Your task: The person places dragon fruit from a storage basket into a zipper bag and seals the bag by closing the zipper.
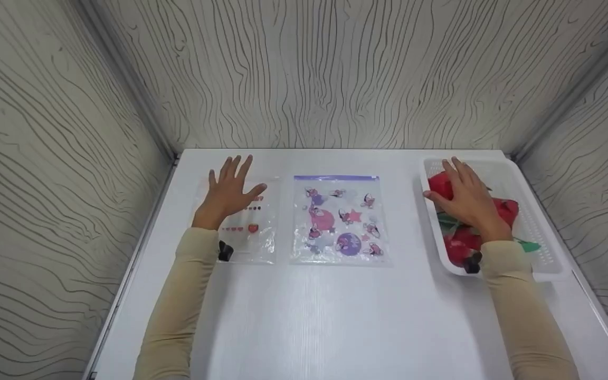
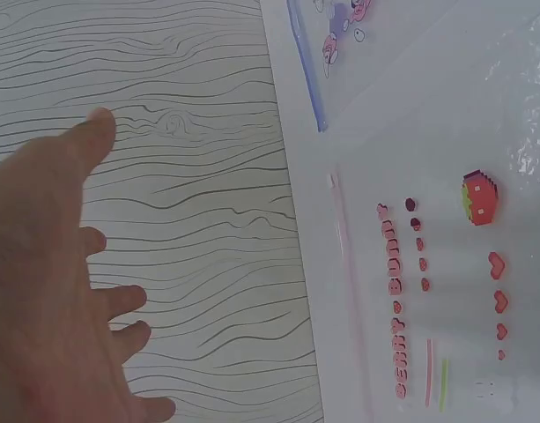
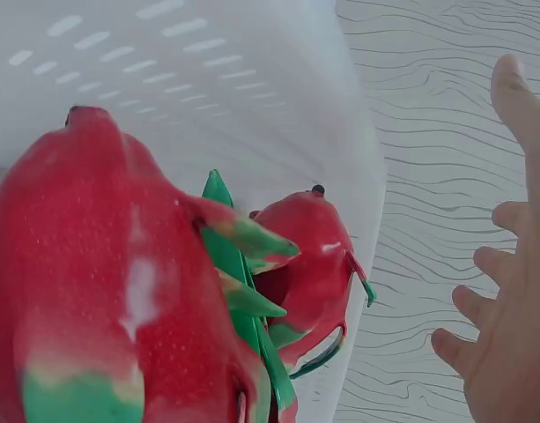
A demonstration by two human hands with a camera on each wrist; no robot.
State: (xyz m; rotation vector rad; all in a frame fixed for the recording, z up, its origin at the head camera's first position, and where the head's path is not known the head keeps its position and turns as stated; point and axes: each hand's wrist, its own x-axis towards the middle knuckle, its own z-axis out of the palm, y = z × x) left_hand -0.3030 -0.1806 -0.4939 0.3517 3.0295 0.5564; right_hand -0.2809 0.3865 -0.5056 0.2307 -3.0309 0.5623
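My left hand [image 1: 227,194] hovers with spread fingers over a clear zip bag [image 1: 262,248] printed with red hearts and small berries. In the left wrist view that bag [image 2: 463,317] lies flat, its pink zip line towards the wall. Over the white basket [image 1: 539,232] at the right, my right hand [image 1: 467,198] is held with fingers extended, holding nothing. Inside the basket lie several red dragon fruits [image 1: 459,250] with green-tipped scales. The right wrist view shows a large dragon fruit [image 3: 102,264] close up and a smaller one beyond it, with green leaves between them.
A second clear zip bag [image 1: 341,221], with a purple zip and pink and purple prints, lies flat mid-table. The white table [image 1: 314,316] is bounded by wood-grain panels [image 1: 304,74] at the back and both sides.
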